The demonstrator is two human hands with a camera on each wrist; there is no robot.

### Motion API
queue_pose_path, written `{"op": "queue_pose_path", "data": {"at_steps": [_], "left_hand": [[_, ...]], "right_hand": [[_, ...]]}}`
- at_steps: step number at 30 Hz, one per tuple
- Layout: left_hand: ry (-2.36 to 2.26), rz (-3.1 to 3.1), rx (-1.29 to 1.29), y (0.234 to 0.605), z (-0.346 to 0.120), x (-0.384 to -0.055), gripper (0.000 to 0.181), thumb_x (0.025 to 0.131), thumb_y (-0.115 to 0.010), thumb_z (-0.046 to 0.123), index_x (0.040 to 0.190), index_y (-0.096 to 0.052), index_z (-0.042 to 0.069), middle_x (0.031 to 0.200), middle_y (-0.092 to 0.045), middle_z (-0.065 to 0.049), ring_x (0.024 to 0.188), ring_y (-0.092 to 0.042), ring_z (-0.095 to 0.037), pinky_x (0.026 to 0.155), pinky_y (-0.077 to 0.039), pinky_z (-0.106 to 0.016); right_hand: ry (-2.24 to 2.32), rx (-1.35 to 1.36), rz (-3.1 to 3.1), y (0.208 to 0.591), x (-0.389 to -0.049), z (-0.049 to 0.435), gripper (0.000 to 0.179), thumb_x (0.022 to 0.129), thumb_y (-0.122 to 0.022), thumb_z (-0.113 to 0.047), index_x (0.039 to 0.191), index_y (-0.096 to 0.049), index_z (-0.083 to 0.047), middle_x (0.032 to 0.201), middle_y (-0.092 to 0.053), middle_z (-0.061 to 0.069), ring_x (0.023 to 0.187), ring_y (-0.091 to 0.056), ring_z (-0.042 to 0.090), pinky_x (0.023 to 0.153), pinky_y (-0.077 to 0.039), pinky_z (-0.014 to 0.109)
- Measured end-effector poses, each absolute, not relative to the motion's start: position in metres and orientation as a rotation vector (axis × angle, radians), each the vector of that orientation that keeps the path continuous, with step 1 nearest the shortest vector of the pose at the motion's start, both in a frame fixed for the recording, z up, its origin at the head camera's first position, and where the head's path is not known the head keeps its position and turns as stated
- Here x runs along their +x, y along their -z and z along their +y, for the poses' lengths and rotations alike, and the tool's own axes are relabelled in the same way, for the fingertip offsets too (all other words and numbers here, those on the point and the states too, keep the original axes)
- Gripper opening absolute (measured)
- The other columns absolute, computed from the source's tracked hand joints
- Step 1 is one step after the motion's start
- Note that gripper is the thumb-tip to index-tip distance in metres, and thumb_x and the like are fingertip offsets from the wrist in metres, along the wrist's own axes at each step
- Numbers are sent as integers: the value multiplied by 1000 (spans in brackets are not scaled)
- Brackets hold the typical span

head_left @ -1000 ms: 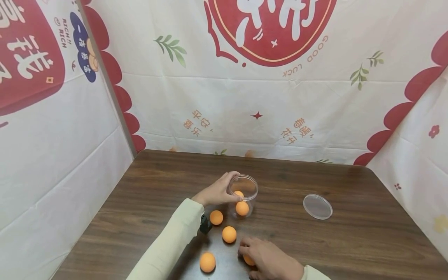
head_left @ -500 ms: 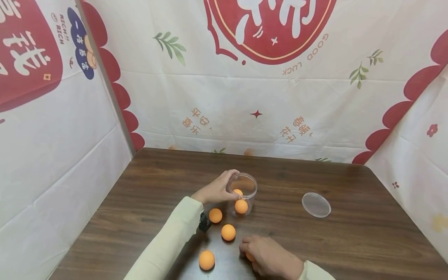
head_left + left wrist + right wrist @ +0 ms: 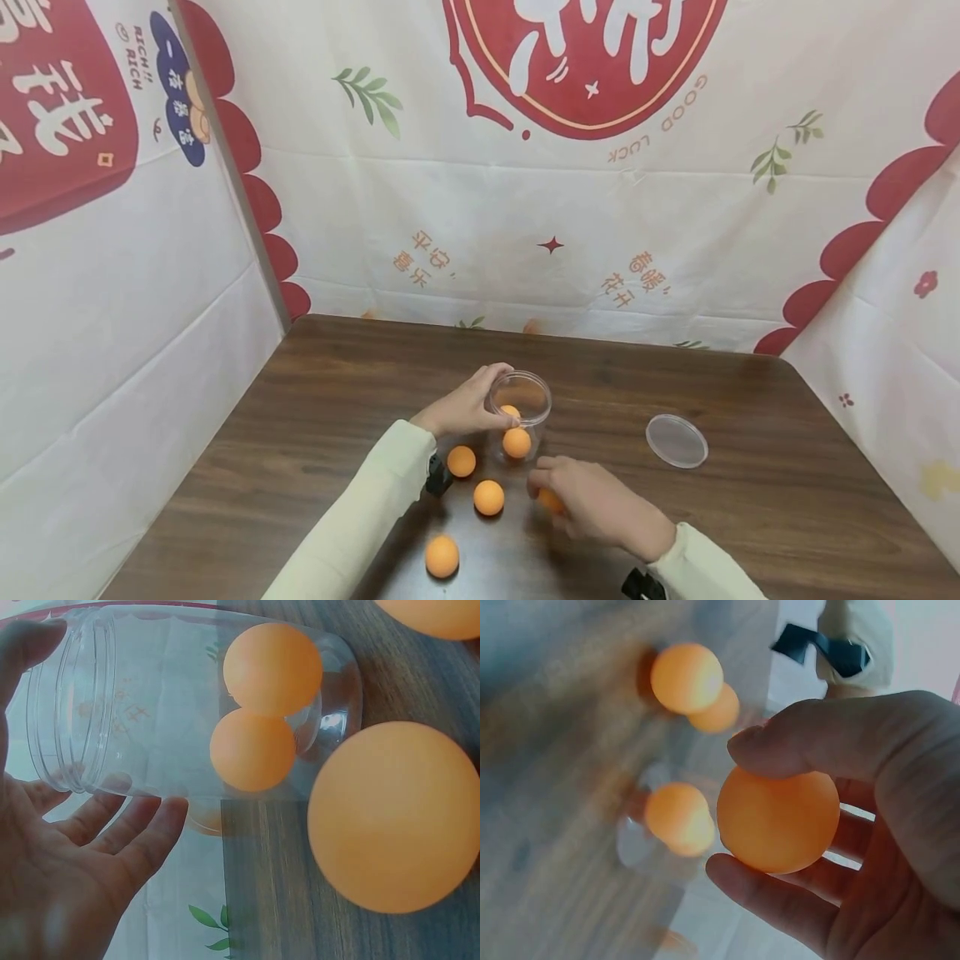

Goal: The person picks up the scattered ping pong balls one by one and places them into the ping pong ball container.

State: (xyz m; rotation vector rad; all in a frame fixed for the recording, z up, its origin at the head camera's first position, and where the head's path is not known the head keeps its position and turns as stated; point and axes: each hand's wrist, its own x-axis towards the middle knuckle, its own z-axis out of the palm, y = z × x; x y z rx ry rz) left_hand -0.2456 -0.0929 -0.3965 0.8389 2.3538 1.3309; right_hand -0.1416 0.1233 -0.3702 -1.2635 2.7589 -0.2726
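Right hand (image 3: 596,504) has a ball (image 3: 776,817) pinched between thumb and fingers, just short of the jar (image 3: 165,705) and to its right. Left hand (image 3: 468,406) grips the jar near its rim; jar's upright, two balls (image 3: 517,442) inside. Main risk: the held ball squirts out if the pinch tightens off-centre — it's round and looks smooth. Next: right knuckles clip the rim, since the left thumb sits on its near side; jar looks light, so a loose left grip could let it tip. Also three loose balls (image 3: 489,497) between and nearer than the hands — one close by the left wrist, so a forearm nudge could start them rolling.
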Motion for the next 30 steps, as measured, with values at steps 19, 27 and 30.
{"op": "queue_pose_path", "data": {"at_steps": [19,27,30], "left_hand": [[-1326,2346,832,397,-92,-246,77,88,-67,26,147,-22,9,146,-29,-16,96,-60,-14,87,-50,-26],[-1324,2356,840,396,-92,-245,77,87,-68,26,147,-23,8,143,-31,-14,93,-61,-13,86,-50,-25],[-1318,2358,837,395,-91,-245,76,87,-67,26,147,-22,9,142,-31,-13,92,-62,-12,84,-50,-24]], "right_hand": [[356,-1279,2874,326,-180,122,24,75,-76,-4,95,-65,-12,87,-56,-5,68,-47,6,61,-43,23],[369,-1195,2934,319,-204,116,31,76,-76,-6,105,-65,-10,92,-59,-3,71,-49,9,63,-44,25],[388,-1195,2926,319,-213,111,31,77,-74,-5,107,-67,-10,98,-62,-1,75,-53,9,67,-47,27]]}}
